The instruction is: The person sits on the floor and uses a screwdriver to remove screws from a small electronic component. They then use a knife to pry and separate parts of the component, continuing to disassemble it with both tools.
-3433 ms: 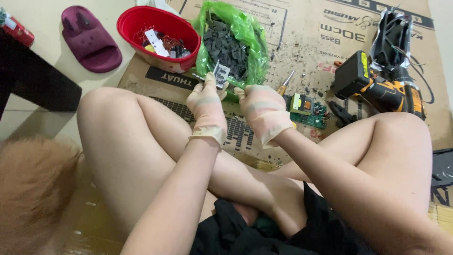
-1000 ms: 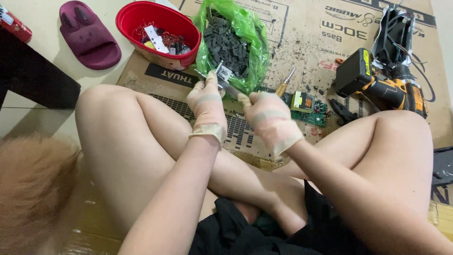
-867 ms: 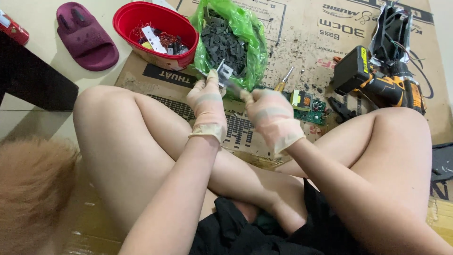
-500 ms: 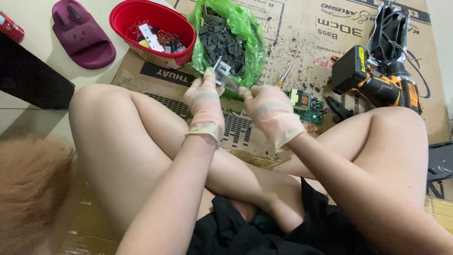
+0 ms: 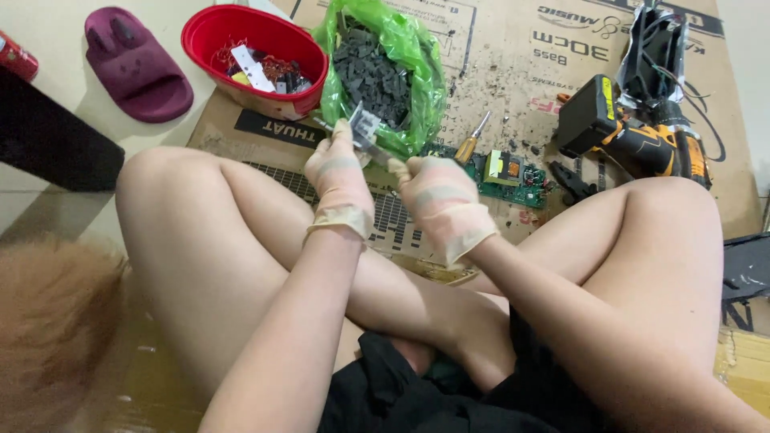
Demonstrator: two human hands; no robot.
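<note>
I sit cross-legged on flattened cardboard (image 5: 513, 72), looking down past my knees at my two gloved hands, raised close together over its near edge. My left hand (image 5: 341, 172) is closed, thumb and fingertips pinched on a small grey metal part (image 5: 365, 126) that sticks up just above them. My right hand (image 5: 441, 196) is closed in a fist around a thin tool (image 5: 377, 151); its tip reaches leftward and touches the underside of the part, right beside my left fingertips. What kind of tool it is I cannot tell, since my fist hides the handle.

Directly behind the part, toward the far edge of the cardboard, stands an open green bag (image 5: 401, 64) full of dark grey pieces. Left of it, at the cardboard's far left corner, sits a red bowl (image 5: 241, 32) with mixed scraps inside. On the bare floor left of that lies a maroon slipper (image 5: 136, 68).

Just right of my right hand lies a green circuit board (image 5: 509, 172), with a yellow-handled screwdriver (image 5: 469, 146) leaning at its left end. Further right, near the cardboard's right edge, a yellow and black drill (image 5: 634, 136) lies on its side, a black bundle of wires (image 5: 658, 56) behind it
</note>
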